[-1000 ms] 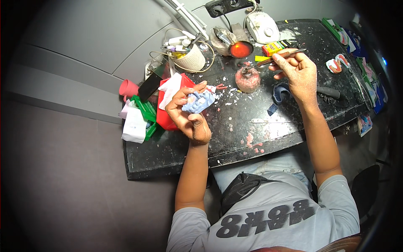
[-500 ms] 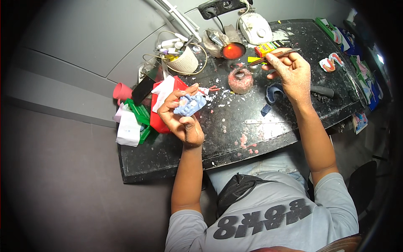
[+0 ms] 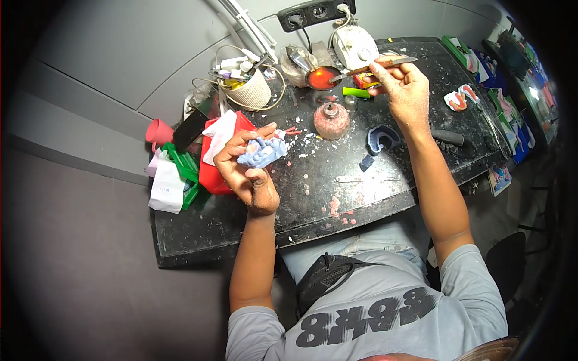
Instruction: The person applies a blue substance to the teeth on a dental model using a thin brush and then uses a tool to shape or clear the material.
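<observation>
One left hand, one right hand seen; one blue dental cast, one brown-handled tool held. Counted on bench: one woven pot, one red tray left; one pink-speckled jar, one white box far; two pink-white pieces right.

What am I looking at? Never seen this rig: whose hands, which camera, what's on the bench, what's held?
No robot here: a person works with two bare hands. A wide fisheye camera worn on the head looks down, so straight edges bend and picture left is the person's left. The left hand holds a blue cast, apparently dental. The right hand grips a slim tool, its tip at a dark dish with red-orange contents; contact is hard to tell. On the black bench are a pink jar, a blue arch, a red tray, a pale basket and a white box. Pink scraps lie towards the front.
</observation>
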Motion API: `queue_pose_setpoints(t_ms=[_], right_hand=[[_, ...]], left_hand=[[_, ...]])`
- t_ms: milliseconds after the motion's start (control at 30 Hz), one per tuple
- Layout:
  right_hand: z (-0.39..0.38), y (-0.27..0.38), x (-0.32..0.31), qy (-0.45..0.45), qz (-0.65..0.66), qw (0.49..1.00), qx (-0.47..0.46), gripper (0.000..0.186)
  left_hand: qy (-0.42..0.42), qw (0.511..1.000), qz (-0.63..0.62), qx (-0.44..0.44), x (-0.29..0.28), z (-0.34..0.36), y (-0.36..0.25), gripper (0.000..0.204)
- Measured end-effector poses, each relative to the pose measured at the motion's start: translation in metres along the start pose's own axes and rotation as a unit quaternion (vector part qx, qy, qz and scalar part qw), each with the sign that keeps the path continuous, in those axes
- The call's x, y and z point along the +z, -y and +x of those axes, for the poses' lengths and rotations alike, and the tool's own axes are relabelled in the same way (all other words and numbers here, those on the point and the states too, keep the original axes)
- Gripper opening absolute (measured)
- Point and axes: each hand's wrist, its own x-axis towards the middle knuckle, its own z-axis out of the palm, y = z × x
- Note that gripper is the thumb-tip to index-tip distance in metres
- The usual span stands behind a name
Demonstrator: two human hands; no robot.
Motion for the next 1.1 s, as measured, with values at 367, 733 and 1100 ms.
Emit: queue_pose_setpoints(t_ms=[367, 733, 1100], right_hand=[[-0.002, 0.011, 0.002, -0.008, 0.003, 1.000, 0.019, 0.022], [-0.024, 0.057, 0.025, 0.038, 0.058, 0.997, 0.018, 0.024], [-0.048, 0.065, 0.067, 0.112, 0.087, 0.989, -0.033, 0.019]], left_hand=[[-0.026, 1.000, 0.003, -0.006, -0.001, 0.001, 0.001, 0.054], [-0.036, 0.984, 0.174, 0.023, -0.004, -0.002, 0.006, 0.048], [-0.073, 0.979, 0.188, -0.019, -0.003, -0.001, 0.003, 0.042]])
